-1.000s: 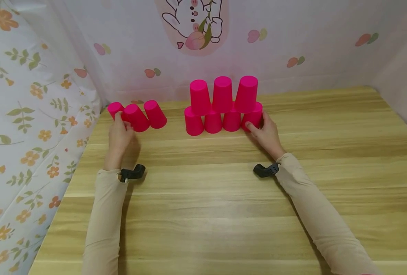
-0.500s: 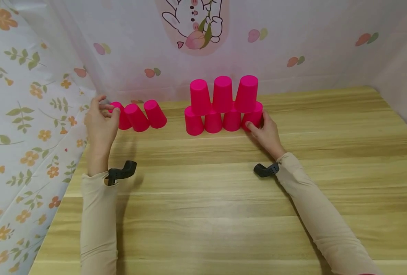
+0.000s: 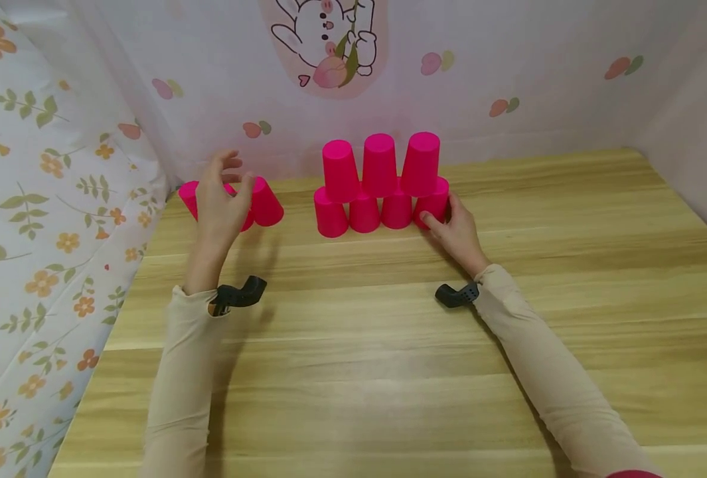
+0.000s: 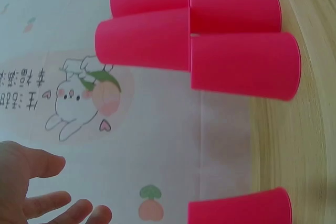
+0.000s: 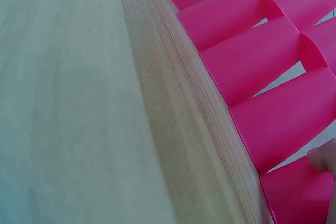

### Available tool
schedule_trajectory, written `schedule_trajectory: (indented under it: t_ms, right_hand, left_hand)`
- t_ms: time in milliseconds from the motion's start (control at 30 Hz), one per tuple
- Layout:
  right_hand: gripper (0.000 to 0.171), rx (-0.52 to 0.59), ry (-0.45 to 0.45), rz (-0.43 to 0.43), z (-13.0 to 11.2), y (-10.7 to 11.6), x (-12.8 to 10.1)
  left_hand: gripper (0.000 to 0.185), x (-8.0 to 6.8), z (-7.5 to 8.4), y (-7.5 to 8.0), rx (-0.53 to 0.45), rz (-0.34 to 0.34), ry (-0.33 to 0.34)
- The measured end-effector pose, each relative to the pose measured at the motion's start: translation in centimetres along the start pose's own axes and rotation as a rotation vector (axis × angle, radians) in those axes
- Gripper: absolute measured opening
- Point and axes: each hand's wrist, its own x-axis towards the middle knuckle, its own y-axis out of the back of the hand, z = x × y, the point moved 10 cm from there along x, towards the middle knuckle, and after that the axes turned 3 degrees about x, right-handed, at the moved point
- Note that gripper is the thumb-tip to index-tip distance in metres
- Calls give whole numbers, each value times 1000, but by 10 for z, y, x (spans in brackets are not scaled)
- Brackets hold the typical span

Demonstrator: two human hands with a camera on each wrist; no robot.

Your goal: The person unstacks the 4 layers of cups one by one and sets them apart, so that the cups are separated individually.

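Several pink upside-down cups form two rows in the head view: a bottom row and three upper cups (image 3: 380, 166) bridging them. My right hand (image 3: 462, 238) grips the rightmost bottom cup (image 3: 434, 194); in the right wrist view the thumb (image 5: 324, 160) lies against that cup's side (image 5: 296, 198). Left of the stack stand three more pink cups, the right one (image 3: 266, 202) in plain sight and the middle one mostly hidden. In front of them my left hand (image 3: 217, 207) is raised, thumb and fingers apart. Those empty fingers (image 4: 47, 203) show in the left wrist view.
The cups stand toward the back of a wood-grain table (image 3: 341, 358). Behind it hangs a white printed curtain (image 3: 210, 66), and a floral curtain (image 3: 48, 199) runs along the left edge. Black camera mounts (image 3: 242, 292) sit at both wrists.
My left hand left the leftmost loose cups, swung out to the left, then came back right and upward in front of them. The right hand keeps its grip. The head view shifted slightly.
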Motion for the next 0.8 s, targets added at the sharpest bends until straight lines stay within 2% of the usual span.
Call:
schedule_trajectory:
  t_ms: [267, 533, 667, 800]
  right_hand:
    - [51, 8, 2, -2, -2, 1, -1]
    - [50, 10, 4, -5, -3, -1, -1]
    - [50, 8, 5, -6, -3, 0, -1]
    - [50, 7, -1, -5, -1, 0, 0]
  left_hand:
    - [43, 2, 17, -31, -32, -95, -33]
    - [53, 4, 18, -68, -25, -205, -21]
    - [60, 8, 25, -82, -6, -222, -37]
    - [75, 13, 29, -92, -21, -209, -25]
